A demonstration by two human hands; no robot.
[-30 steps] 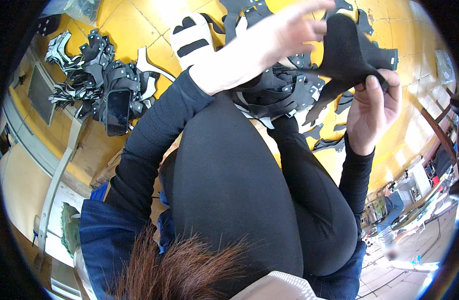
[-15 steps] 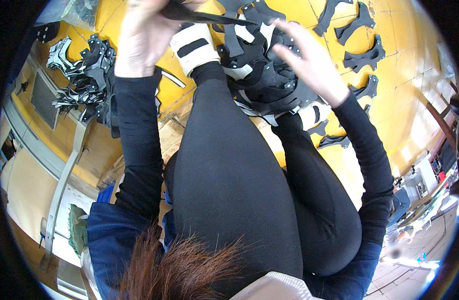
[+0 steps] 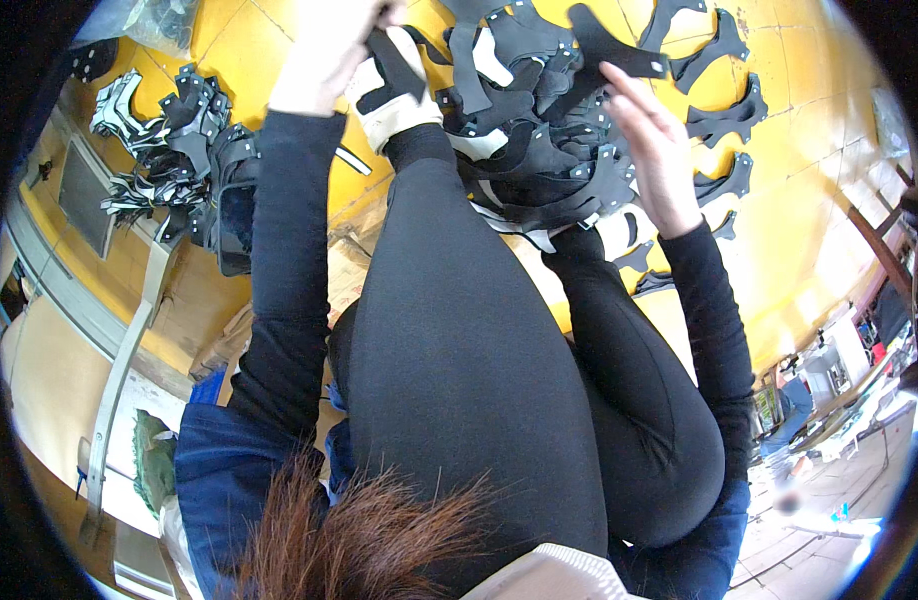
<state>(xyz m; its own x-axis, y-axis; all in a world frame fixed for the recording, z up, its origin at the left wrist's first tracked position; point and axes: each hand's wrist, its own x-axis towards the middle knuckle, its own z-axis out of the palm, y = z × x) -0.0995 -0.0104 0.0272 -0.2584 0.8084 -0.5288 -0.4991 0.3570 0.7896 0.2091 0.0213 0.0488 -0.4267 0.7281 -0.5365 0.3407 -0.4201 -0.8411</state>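
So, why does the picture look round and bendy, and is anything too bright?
In the head view, the wide lens bends straight edges near the round black rim; in the head view, the left hand is washed out almost white, while the right hand shows its fingers better; also in the head view, glare whitens patches of yellow floor at the right.

My left hand [image 3: 324,60] pinches a dark piece [image 3: 394,70] above my white slipper [image 3: 394,118], while my right hand [image 3: 654,155] touches a forked black piece [image 3: 619,48] by the heap of cutouts [image 3: 539,190] on yellow tiles [image 3: 799,130].
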